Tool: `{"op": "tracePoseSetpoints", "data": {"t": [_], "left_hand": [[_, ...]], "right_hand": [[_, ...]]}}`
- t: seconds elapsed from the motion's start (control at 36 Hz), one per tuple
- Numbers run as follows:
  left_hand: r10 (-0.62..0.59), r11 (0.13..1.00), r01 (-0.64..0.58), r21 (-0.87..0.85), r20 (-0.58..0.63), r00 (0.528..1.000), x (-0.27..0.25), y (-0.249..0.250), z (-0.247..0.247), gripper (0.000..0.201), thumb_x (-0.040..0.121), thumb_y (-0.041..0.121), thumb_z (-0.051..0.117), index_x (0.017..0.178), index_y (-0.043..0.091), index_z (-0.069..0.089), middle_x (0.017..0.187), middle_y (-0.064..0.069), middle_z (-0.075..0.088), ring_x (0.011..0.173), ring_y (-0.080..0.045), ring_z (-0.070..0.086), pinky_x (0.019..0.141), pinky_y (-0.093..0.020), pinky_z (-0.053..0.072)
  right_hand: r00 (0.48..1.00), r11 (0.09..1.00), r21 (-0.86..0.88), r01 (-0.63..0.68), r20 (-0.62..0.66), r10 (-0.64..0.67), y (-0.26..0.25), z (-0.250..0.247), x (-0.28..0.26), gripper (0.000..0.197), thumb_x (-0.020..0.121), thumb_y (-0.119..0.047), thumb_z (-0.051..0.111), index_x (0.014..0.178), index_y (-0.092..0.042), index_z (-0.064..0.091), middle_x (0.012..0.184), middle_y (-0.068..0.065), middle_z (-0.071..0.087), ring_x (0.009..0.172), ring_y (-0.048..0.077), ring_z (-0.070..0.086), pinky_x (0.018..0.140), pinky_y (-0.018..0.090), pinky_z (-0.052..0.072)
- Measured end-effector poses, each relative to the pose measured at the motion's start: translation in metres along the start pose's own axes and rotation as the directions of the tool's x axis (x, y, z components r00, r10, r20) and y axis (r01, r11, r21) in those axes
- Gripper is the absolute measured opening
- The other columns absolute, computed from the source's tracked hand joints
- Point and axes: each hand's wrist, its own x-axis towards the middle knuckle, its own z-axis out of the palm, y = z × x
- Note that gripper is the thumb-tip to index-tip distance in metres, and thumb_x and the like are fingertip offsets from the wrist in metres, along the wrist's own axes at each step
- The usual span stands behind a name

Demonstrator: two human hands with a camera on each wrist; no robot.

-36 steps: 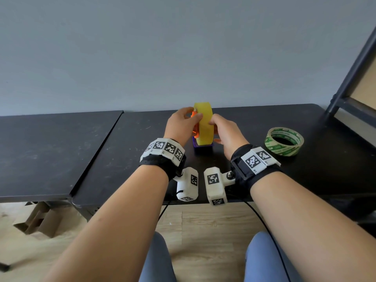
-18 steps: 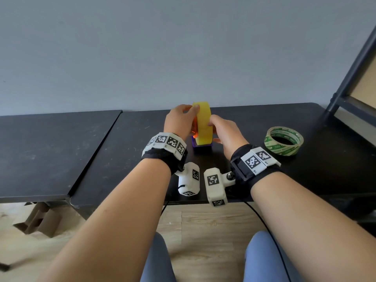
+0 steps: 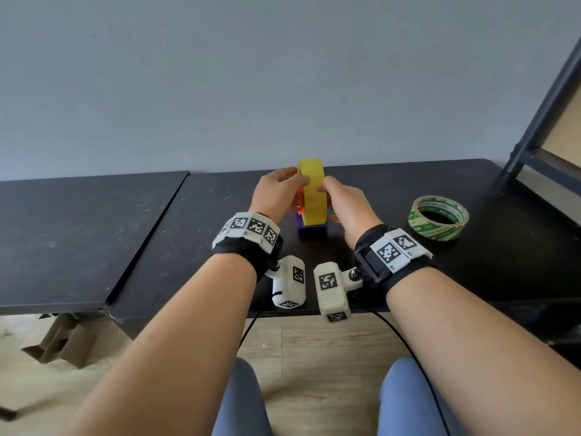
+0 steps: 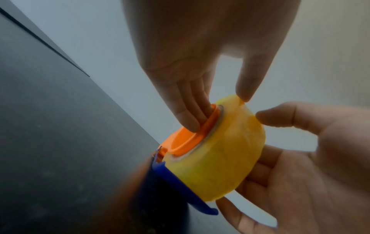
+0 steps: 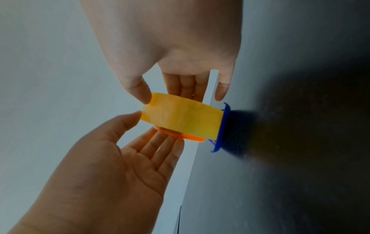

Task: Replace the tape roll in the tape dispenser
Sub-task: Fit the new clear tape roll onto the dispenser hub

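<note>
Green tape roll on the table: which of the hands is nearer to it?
Right. The right hand holds the yellow tape roll, left of the green tape roll; the left hand sits farther left.

black straps [image 3: 245, 250] behind the left hand [image 3: 275, 196] and right hand [image 3: 349, 209] carry white blocks [image 3: 248, 228] of square black-and-white codes; white camera housings [image 3: 290, 284] below, black cables [image 3: 405, 340], blue-grey trousers [image 3: 242, 401].
</note>
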Motion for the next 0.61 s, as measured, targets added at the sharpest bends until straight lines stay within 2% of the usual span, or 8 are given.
{"op": "tracePoseSetpoints", "data": {"t": [0.06, 0.11, 0.19, 0.28, 0.39, 0.44, 0.53, 0.61], "left_hand": [[0.002, 1.0, -0.002, -0.002, -0.004, 1.0, 0.0004, 0.0007, 0.0002, 0.045, 0.085, 0.023, 0.065, 0.128, 0.009, 0.062, 0.083, -0.009, 0.071, 0.074, -0.026, 0.067, 0.075, -0.042, 0.061], [0.008, 1.0, -0.008, 0.008, -0.005, 1.0, 0.0005, 0.0008, 0.0003, 0.045, 0.085, 0.027, 0.066, 0.126, 0.009, 0.063, 0.086, -0.012, 0.072, 0.076, -0.028, 0.069, 0.079, -0.047, 0.061], [0.021, 0.999, -0.021, 0.024, -0.003, 1.0, 0.0011, -0.0001, 0.0, 0.044, 0.086, 0.032, 0.065, 0.124, 0.009, 0.065, 0.088, -0.015, 0.074, 0.074, -0.029, 0.071, 0.076, -0.046, 0.062], [0.026, 0.999, -0.025, 0.047, -0.011, 1.0, 0.0017, -0.0015, -0.0006, 0.048, 0.086, 0.038, 0.065, 0.124, 0.009, 0.065, 0.087, -0.013, 0.075, 0.074, -0.028, 0.074, 0.071, -0.041, 0.063], [0.033, 0.997, -0.032, 0.073, -0.02, 0.999, 0.0003, 0.0001, -0.001, 0.047, 0.086, 0.043, 0.063, 0.12, 0.011, 0.067, 0.084, -0.014, 0.075, 0.077, -0.032, 0.075, 0.069, -0.043, 0.063], [0.035, 0.996, -0.032, 0.078, -0.033, 0.999, 0.0, 0.0017, 0.0001, 0.043, 0.087, 0.043, 0.063, 0.116, 0.012, 0.068, 0.082, -0.016, 0.076, 0.076, -0.033, 0.075, 0.069, -0.045, 0.063], [0.036, 0.995, -0.031, 0.098, -0.049, 0.998, 0.0001, 0.0035, 0.0022, 0.038, 0.087, 0.044, 0.062, 0.109, 0.014, 0.07, 0.08, -0.017, 0.076, 0.072, -0.033, 0.075, 0.069, -0.047, 0.063], [0.036, 0.993, -0.029, 0.113, -0.057, 0.998, 0.0006, 0.0035, 0.0026, 0.038, 0.086, 0.046, 0.062, 0.105, 0.014, 0.071, 0.078, -0.014, 0.076, 0.07, -0.031, 0.075, 0.069, -0.047, 0.063]], "right_hand": [[1.0, 1.0, 0.008, 0.004, -0.001, -0.004, -0.0006, -0.0002, -0.0007, 0.023, 0.083, -0.034, 0.054, 0.096, -0.019, 0.065, 0.117, 0.009, 0.066, 0.107, 0.023, 0.061, 0.087, 0.037, 0.046], [1.0, 1.0, 0.021, -0.003, -0.004, 0.003, -0.0013, -0.0005, -0.0009, 0.033, 0.082, -0.036, 0.054, 0.106, -0.016, 0.065, 0.118, 0.008, 0.066, 0.106, 0.021, 0.061, 0.085, 0.036, 0.046], [1.0, 0.999, 0.041, -0.006, 0.0, 0.006, -0.0027, -0.0009, -0.0017, 0.037, 0.083, -0.035, 0.054, 0.11, -0.012, 0.064, 0.119, 0.009, 0.067, 0.104, 0.02, 0.061, 0.077, 0.033, 0.044], [1.0, 0.999, 0.039, -0.007, 0.002, 0.007, -0.002, -0.0007, -0.0012, 0.033, 0.083, -0.033, 0.054, 0.106, -0.011, 0.064, 0.124, 0.017, 0.063, 0.102, 0.02, 0.06, 0.077, 0.033, 0.043], [1.0, 0.999, 0.044, -0.009, -0.001, 0.009, -0.0003, -0.0004, 0.0003, 0.029, 0.081, -0.03, 0.053, 0.102, -0.013, 0.064, 0.118, 0.011, 0.065, 0.112, 0.027, 0.06, 0.086, 0.037, 0.045], [1.0, 0.999, 0.052, -0.012, -0.001, 0.012, 0.0001, -0.0002, 0.0009, 0.033, 0.078, -0.029, 0.054, 0.104, -0.012, 0.065, 0.12, 0.013, 0.065, 0.111, 0.028, 0.06, 0.092, 0.04, 0.046], [1.0, 0.999, 0.049, -0.016, 0.002, 0.016, -0.0004, -0.0008, 0.0001, 0.037, 0.079, -0.028, 0.053, 0.109, -0.01, 0.065, 0.121, 0.015, 0.065, 0.11, 0.028, 0.061, 0.092, 0.041, 0.046], [1.0, 0.999, 0.047, -0.022, 0.004, 0.022, -0.001, -0.0015, -0.0001, 0.034, 0.079, -0.028, 0.053, 0.105, -0.011, 0.064, 0.121, 0.015, 0.065, 0.11, 0.028, 0.061, 0.092, 0.041, 0.047]]}}
